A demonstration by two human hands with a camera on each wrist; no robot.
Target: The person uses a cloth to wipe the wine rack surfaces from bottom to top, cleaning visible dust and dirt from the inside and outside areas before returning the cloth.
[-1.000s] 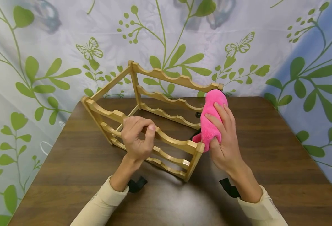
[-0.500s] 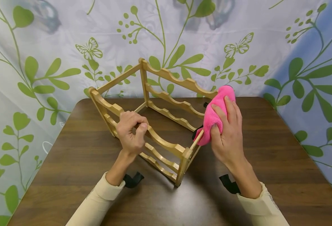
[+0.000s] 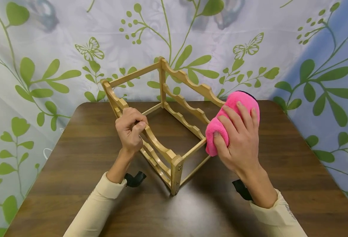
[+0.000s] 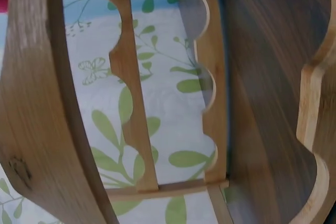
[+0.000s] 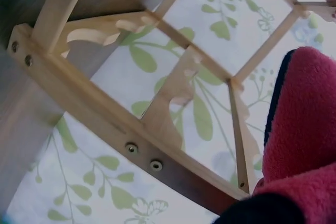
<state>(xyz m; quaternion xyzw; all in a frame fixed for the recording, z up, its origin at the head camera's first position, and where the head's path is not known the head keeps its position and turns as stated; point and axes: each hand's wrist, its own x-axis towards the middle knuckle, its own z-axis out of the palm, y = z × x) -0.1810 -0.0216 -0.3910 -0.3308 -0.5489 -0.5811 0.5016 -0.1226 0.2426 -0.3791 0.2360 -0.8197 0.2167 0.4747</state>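
A light wooden wine rack with scalloped rails stands at an angle on the table in the head view. My left hand grips its near top rail, thumb uppermost; that rail looms large in the left wrist view. In my right hand is a bunched pink microfiber cloth with a dark edge, at the rack's far right top corner, which it hides. Round screw heads dot the rack's end post in the right wrist view, where the cloth fills the right side.
The brown wooden table reaches back to a leaf-and-butterfly patterned curtain. Black straps hang under both wrists. A white cable loop shows past the table's left edge.
The rack has turned clockwise as seen from above, its near corner shifting left and its far-left post right. My left hand moved left with the rail; the right hand and cloth slid right.
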